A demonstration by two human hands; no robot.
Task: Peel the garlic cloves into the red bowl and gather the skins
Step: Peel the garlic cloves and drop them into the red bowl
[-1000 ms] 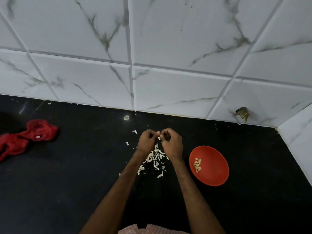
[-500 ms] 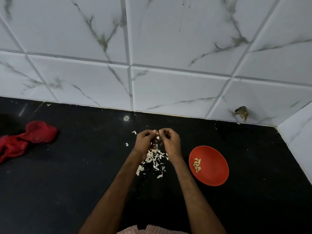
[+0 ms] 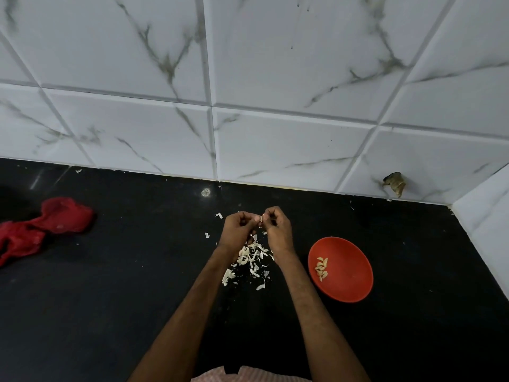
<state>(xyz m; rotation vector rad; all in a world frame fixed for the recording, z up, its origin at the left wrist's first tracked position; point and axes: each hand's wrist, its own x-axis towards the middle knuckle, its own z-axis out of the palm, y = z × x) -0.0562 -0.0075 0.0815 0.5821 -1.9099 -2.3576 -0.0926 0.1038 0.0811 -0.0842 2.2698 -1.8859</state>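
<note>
Red bowl (image 3: 351, 282) sits just right of the hands on the black countertop (image 3: 132, 299), a small cluster of peeled cloves (image 3: 321, 268) inside. Papery skins (image 3: 252, 256) lie scattered under the wrists, not yet gathered. Left hand (image 3: 237, 229) and right hand (image 3: 278, 230) hover over that litter, fingers curled in, tips meeting to pinch one garlic clove (image 3: 260, 218). Peeling looks mid-run; whether unpeeled cloves remain, I can't tell.
</note>
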